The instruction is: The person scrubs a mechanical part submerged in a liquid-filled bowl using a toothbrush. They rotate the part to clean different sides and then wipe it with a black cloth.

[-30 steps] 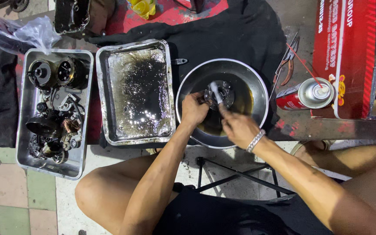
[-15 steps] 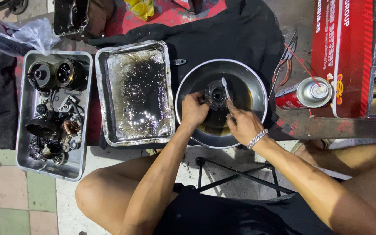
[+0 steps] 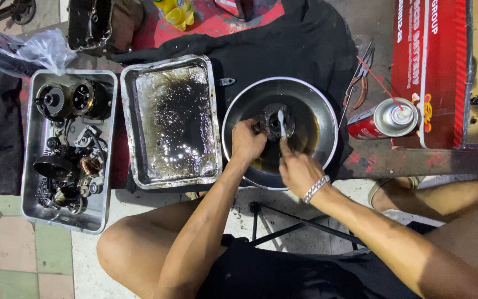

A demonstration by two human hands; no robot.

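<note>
Two hands [image 3: 272,152] grasping metal part [image 3: 272,119] and brush [image 3: 281,123], steel bowl [image 3: 327,119], oily tray [image 3: 131,127], tiled floor [image 3: 6,249].

From my feed the light is bright and flat, falling from overhead. Left of my left hand [image 3: 247,141], the oily tray [image 3: 172,119] throws speckled glare. The brush [image 3: 281,123] above my right hand [image 3: 299,170] smears with motion blur. Soft shadow pools under my arms; edges stay sharp.
</note>
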